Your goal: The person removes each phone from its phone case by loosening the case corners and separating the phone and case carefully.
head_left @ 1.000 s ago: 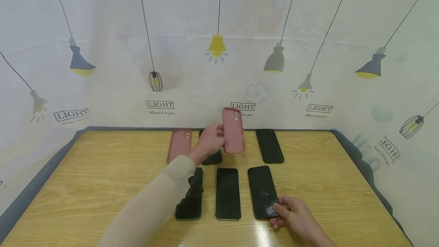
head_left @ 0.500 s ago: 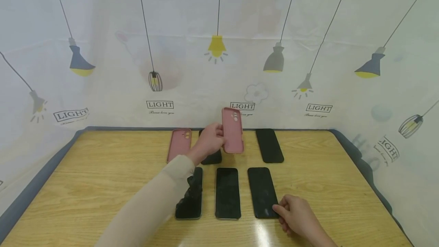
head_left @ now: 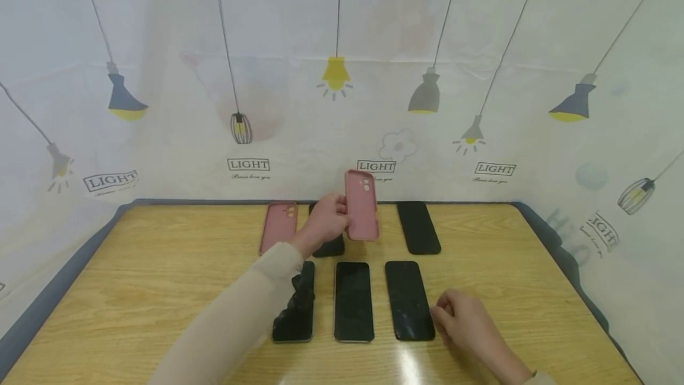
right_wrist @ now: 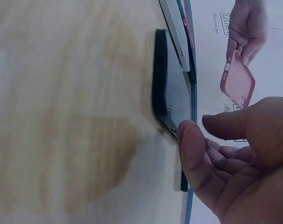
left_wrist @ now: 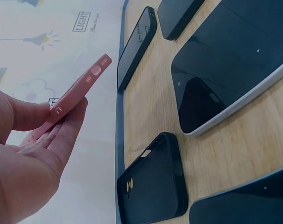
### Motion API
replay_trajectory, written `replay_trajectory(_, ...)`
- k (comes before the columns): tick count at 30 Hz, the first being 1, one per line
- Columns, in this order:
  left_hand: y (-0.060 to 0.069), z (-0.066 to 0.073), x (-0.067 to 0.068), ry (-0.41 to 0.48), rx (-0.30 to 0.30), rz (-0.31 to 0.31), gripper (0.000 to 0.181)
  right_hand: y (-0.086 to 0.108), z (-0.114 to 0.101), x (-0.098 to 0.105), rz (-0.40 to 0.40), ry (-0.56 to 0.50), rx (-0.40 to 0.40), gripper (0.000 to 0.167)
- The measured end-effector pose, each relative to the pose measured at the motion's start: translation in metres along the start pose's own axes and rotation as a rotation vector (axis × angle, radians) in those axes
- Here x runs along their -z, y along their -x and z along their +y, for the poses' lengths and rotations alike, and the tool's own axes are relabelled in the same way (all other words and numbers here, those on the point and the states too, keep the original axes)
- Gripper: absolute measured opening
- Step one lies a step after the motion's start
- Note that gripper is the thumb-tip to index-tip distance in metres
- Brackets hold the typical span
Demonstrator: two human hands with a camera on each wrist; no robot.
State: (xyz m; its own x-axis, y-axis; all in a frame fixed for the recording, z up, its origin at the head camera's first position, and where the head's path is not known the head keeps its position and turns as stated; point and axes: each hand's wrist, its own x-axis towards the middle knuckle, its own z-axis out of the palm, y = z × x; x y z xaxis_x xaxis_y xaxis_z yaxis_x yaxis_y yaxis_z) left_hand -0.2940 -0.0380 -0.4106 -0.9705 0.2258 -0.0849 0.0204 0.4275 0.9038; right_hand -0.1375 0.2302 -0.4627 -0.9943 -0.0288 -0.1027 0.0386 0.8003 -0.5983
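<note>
My left hand [head_left: 327, 216] pinches a pink phone case [head_left: 361, 205] by its side edge. The case is raised above the table's back edge, tilted, with its hollow inside facing me; the left wrist view shows the edge of the pink phone case [left_wrist: 81, 88] between thumb and fingers. Partly hidden under that hand lies a hollow black phone case [left_wrist: 153, 186]. My right hand [head_left: 466, 321] holds nothing. Its fingers are loosely bent beside the lower right corner of a phone in black [head_left: 409, 300]. In the right wrist view a small gap separates thumb and forefinger.
Another pink phone case [head_left: 279, 227] lies at the back left. One black phone [head_left: 419, 227] lies at the back right. In the front row are a middle phone [head_left: 353, 302] and a left phone [head_left: 299, 319], partly covered by my left sleeve. A printed curtain [head_left: 299, 106] rises behind the wooden table [head_left: 160, 266].
My right hand has let go of the front right phone's corner and moved slightly right and up. That phone lies flat. My left hand still holds the pink phone case in place.
</note>
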Motion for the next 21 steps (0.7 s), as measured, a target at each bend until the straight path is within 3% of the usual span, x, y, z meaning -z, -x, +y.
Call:
replay_trajectory(5, 0.000, -0.003, -0.002, 0.002, 0.001, -0.004, 0.040, -0.007, -0.001, 0.009, 0.065, 0.053, 0.107, 0.009)
replay_trajectory(13, -0.001, -0.008, -0.006, 0.050, 0.015, -0.026, 0.043, -0.017, -0.003, 0.019, 0.122, 0.024, 0.191, 0.007)
replay_trajectory(21, -0.005, -0.013, -0.013, 0.012, 0.043, -0.014, 0.041, -0.029, -0.004, 0.024, 0.233, 0.067, 0.282, 0.004)
